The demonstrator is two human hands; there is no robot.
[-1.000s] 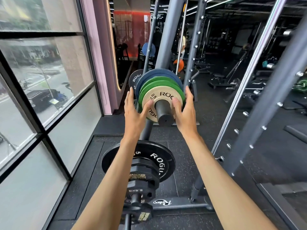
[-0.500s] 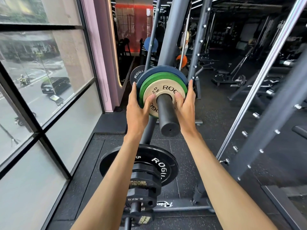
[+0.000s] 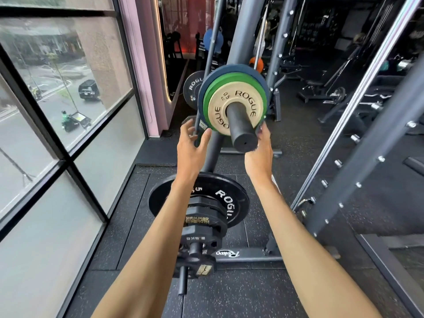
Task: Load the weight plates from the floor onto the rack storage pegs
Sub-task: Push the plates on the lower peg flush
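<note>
your left hand (image 3: 191, 146) has its fingers (image 3: 186, 130) loosely spread, holding nothing, with the thumb just beside the cream plate (image 3: 231, 99). your right hand (image 3: 259, 154) has straight fingers at that plate's lower edge; contact unclear. the plate sits on the upper peg (image 3: 243, 134), against the green plate (image 3: 213, 88) and the blue plate (image 3: 229, 70).
</note>
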